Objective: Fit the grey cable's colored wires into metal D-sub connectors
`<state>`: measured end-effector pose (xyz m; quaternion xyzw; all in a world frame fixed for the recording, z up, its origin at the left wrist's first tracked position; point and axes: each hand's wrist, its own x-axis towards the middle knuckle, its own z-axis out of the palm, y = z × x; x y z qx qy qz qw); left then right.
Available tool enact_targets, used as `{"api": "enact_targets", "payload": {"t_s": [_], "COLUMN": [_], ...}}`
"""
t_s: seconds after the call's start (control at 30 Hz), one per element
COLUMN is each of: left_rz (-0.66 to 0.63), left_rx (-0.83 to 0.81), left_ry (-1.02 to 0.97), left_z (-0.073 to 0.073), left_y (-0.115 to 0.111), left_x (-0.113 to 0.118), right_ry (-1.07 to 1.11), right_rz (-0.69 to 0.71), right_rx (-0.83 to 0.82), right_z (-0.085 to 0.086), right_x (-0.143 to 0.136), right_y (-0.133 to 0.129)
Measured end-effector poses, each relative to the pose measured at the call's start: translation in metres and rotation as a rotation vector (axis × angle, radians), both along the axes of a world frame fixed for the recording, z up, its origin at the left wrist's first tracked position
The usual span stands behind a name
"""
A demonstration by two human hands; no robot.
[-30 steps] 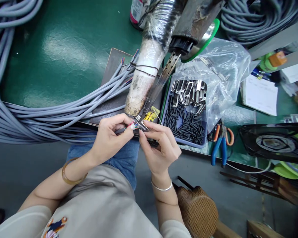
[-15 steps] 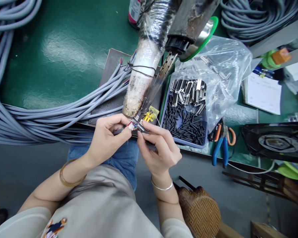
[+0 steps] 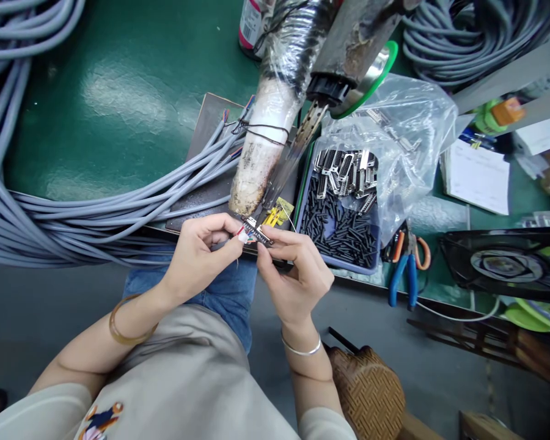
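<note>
Grip narrow in the left hand (image 3: 206, 249), pinching thin red, white and other coloured wires (image 3: 243, 234). Grip equally narrow in the right hand (image 3: 297, 261), holding the right end of a small silver-and-black connector with a row of metal contacts (image 3: 256, 228). Connector between both hands, over the near edge of the green worktop (image 3: 137, 146), with wires brought right up to it: apparently mid-work on this piece. Too small to tell how many wires, if any, already joined.

Just beyond, a blue-purple plastic tray (image 3: 357, 268) of loose silver-and-black connectors (image 3: 343, 168) and short black tubes (image 3: 348, 235), seemingly unused. Leftward, a long bundle of round grey cables (image 3: 119, 211), with bare coloured ends on show and no connector visible there; probably much left.

Farther off, a stack of white paper sheets (image 3: 479, 177) with faint, unreadable marks. At the far edge, a dark bottle with a white-and-pink label (image 3: 251, 27): barcode visible, lettering too small to read.
</note>
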<state>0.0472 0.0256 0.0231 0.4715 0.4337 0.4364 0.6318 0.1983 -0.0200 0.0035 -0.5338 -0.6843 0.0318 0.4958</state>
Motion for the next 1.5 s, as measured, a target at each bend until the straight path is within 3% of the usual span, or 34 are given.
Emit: {"api": "enact_targets", "payload": {"t_s": [0.17,0.37,0.77,1.03,1.3,1.5], "left_rz": [0.021,-0.100,0.021,0.029,0.043,0.006], "left_rx": [0.038,-0.026,0.092,0.095,0.202,0.116], "left_ry": [0.017,-0.044,0.006,0.024,0.107,0.085], "left_z": [-0.004,-0.008,-0.011,-0.012,-0.010,-0.011], "left_y": [0.000,0.005,0.000,0.001,-0.004,-0.007], "left_x": [0.000,-0.003,0.003,0.005,0.004,0.004], "right_ry": [-0.030,0.060,-0.039,-0.040,-0.109,-0.227], "right_rz": [-0.001,0.041,0.003,0.000,-0.041,-0.005], "right_rx": [0.015,-0.063,0.014,0.015,0.060,0.049], "right_z": [-0.001,0.000,-0.002,-0.004,0.002,0.001], "right_x": [0.001,0.005,0.001,0.001,-0.002,0.002], "right_y": [0.001,0.002,0.005,0.006,0.004,-0.004]}}
